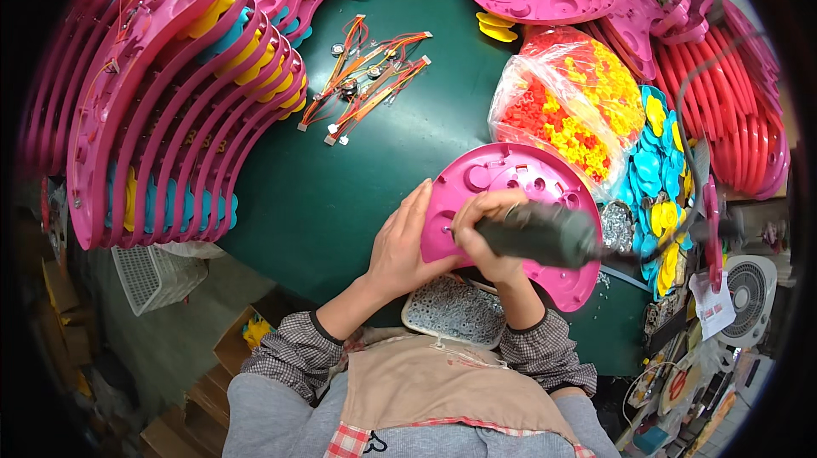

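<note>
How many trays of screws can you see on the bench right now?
2. A white tray of silver screws sits at the table's near edge under the wrists; a smaller heap of screws in a dish lies right of the pink plastic panel. Others may be hidden.

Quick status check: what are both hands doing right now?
Left hand flat on pink plastic panel, steadying. Right hand grips grey power screwdriver. Screw tray near; nothing blocking.
</note>
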Demonstrator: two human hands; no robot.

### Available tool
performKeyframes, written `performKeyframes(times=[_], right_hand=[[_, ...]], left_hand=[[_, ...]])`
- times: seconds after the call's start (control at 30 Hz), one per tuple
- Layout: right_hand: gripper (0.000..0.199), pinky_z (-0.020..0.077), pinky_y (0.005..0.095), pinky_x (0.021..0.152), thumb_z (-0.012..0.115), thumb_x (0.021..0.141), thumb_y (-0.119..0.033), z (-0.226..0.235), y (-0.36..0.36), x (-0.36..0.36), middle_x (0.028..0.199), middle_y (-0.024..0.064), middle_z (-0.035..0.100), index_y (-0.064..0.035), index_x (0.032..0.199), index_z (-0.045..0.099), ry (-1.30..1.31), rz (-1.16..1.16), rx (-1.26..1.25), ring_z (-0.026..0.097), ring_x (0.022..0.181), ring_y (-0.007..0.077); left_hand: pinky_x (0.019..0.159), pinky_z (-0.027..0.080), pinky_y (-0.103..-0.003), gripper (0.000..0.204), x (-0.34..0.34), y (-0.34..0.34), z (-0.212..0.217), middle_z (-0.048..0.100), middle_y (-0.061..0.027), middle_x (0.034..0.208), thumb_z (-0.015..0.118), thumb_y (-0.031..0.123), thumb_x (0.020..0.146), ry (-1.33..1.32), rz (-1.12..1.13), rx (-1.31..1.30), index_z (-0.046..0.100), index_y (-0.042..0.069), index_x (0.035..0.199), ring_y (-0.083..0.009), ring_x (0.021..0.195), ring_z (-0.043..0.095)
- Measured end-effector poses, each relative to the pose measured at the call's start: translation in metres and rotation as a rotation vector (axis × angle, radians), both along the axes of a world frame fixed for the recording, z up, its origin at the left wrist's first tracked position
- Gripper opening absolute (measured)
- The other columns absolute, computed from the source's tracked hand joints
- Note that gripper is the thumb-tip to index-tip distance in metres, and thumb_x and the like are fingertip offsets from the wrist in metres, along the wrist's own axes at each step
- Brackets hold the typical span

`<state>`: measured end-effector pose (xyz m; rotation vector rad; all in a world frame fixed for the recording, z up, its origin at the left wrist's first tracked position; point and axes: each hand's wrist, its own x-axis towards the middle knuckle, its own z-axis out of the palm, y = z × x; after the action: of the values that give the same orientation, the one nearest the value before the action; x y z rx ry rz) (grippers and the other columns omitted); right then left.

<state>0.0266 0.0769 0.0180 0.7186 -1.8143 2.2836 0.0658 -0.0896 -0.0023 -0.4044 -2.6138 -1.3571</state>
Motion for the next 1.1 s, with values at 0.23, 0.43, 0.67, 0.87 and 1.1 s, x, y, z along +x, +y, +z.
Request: performKeyframes(times=[0.23,0.43,0.67,0.87,1.1], right_hand=[[0.05,0.0563,0.0372,0.071,0.067,0.09,0.01,0.049,0.062,0.068,0.078,0.008,0.06,-0.005,0.13,0.04,0.068,0.104,-0.068,0.06,0.066,0.0197],[0.048,0.0573,0.0398,0.074,0.066,0.088,0.011,0.023,0.078,0.108,0.079,0.0098,0.062,-0.0053,0.127,0.044,-0.036,-0.016,-0.045,0.062,0.069,0.0199],[0.049,0.0584,0.0397,0.07,0.068,0.088,0.007,0.074,0.092,0.098,0.074,0.0067,0.064,-0.0101,0.128,0.046,0.081,0.014,-0.148,0.065,0.063,0.0199],[0.047,0.0579,0.0397,0.069,0.07,0.09,0.002,0.071,0.101,0.105,0.074,0.0065,0.065,-0.0106,0.128,0.044,0.1,-0.059,-0.185,0.065,0.061,0.0192],[0.046,0.0573,0.0396,0.07,0.069,0.091,0.0,0.081,0.101,0.106,0.074,0.0065,0.065,-0.0116,0.126,0.041,0.091,-0.082,-0.298,0.064,0.06,0.0186]], left_hand=[[0.092,0.045,-0.044,0.045,0.029,-0.003,0.015,0.068,-0.0088,0.114,0.089,0.025,0.078,0.359,0.062,-0.044,0.073,0.006,0.114,-0.0288,0.102,0.063],[0.089,0.043,-0.039,0.025,0.048,0.039,0.027,0.066,0.0039,0.09,0.087,0.023,0.074,0.232,-0.351,-0.184,0.077,0.014,0.096,-0.019,0.092,0.062],[0.091,0.042,-0.04,0.016,0.035,0.046,0.035,0.063,0.0011,0.085,0.084,0.017,0.076,0.244,-0.45,-0.151,0.074,0.013,0.089,-0.0203,0.089,0.06],[0.093,0.044,-0.041,0.013,0.033,0.052,0.04,0.064,-0.0004,0.083,0.081,0.016,0.081,0.189,-0.469,-0.068,0.072,0.008,0.082,-0.0211,0.086,0.061],[0.093,0.042,-0.042,0.013,0.032,0.052,0.035,0.068,0.002,0.087,0.084,0.015,0.08,0.241,-0.458,-0.016,0.079,0.011,0.092,-0.02,0.084,0.059]])
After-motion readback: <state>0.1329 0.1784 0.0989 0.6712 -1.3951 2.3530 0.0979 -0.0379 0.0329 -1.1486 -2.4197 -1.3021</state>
